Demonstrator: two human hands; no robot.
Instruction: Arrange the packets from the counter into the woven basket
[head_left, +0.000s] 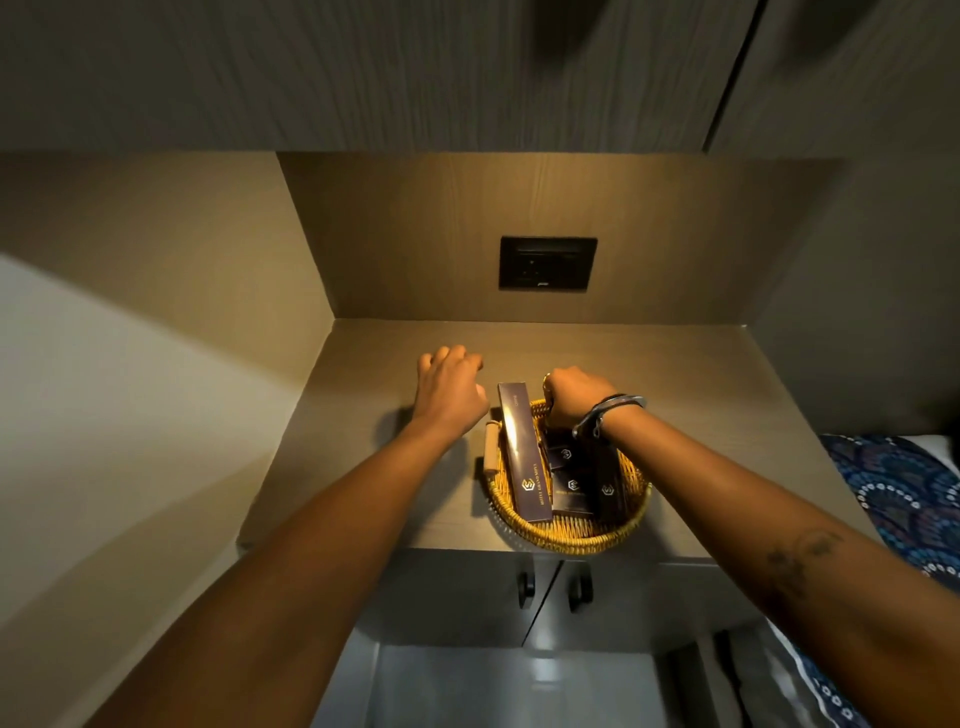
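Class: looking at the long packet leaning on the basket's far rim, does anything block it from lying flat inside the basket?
Partly. The long packet overhangs the woven basket's far rim, and smaller packets fill the floor beside it. The right hand also reaches in there.

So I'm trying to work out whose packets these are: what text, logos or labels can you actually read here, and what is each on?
"HOTEL GRAND" plus a blurred further word: gold print along the long dark purple box leaning in the round yellow woven basket.
Gold hexagon logo: on that box and on the small dark packets beside it; their text is too small to read.
Black wall socket plate: small mark, unreadable.
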